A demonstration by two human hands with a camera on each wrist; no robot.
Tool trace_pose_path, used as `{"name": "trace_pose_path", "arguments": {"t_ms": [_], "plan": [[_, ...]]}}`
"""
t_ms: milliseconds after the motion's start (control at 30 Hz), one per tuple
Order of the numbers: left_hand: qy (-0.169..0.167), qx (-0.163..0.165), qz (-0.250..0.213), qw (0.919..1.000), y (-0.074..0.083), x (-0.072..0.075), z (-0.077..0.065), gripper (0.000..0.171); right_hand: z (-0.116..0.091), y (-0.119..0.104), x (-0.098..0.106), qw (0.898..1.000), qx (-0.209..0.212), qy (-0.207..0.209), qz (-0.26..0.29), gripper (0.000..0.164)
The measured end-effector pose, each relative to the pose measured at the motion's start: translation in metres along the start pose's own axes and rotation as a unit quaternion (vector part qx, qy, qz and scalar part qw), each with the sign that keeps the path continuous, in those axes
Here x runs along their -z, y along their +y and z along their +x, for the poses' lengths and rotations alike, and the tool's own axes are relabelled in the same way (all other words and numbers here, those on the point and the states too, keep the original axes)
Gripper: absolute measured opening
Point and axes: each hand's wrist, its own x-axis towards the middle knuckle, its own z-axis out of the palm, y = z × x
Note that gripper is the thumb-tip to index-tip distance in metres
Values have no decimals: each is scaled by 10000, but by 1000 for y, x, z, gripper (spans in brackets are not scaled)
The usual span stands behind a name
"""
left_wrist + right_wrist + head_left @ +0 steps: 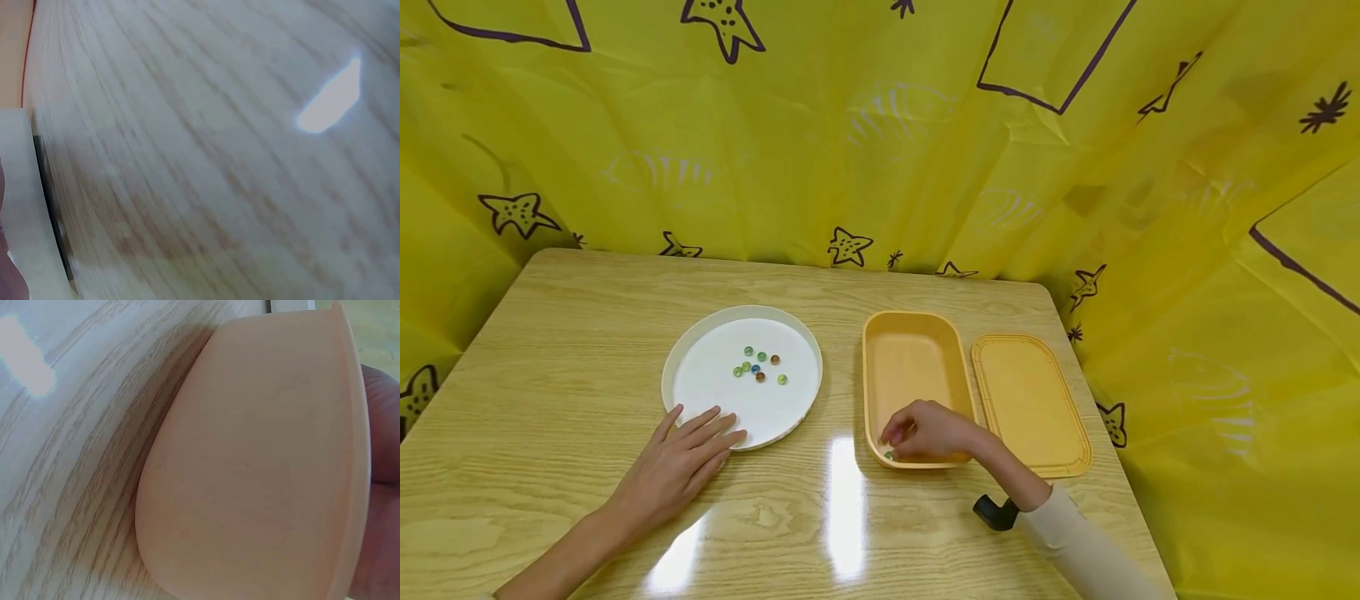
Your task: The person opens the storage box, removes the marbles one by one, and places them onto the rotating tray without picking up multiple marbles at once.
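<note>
On the near-left rim of a round white tray [700, 417] rests my left hand [673, 467], its fingers spread and reaching over the edge. Several glass marbles [756, 368] in green, blue and amber lie in the tray beyond those fingers. My right hand [928, 429] reaches down into an orange rectangular container [917, 350], fingers bent loosely near its front-left corner. A small green marble [889, 455] shows right by the thumb tip there. In the right wrist view the container's outer wall [250, 456] hides the fingertips, leaving part of the hand [384, 487] behind the rim.
A flat orange lid [1033, 404] lies right of the container on the wood-grain table [587, 333]. Beneath the right forearm is a black object [996, 512]. A yellow patterned curtain [790, 150] hangs behind the table and along its right side.
</note>
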Motion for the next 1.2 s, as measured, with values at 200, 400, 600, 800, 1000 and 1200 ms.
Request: {"name": "trace_pose_path", "arguments": {"t_ms": [200,400,600,800,1000,1200], "plan": [[-5,-6,-40,10000,0,0,0,49,0,1,-5,10000,11,-25,46,15],[-3,-24,-42,10000,0,0,1,49,1,1,-10,9993,277,66,-222,15],[32,-38,-32,10000,0,-1,1,53,3,2,-12,9983,306,141,-468,17],[55,-76,-37,9999,0,0,2,52,3,3,-13,9983,298,205,-455,17],[82,-90,-38,9999,-1,0,2,52,2,1,-10,9981,305,355,-399,18],[50,-71,1,10000,0,0,0,52,2,-9,3,9958,444,684,-420,10]]}}
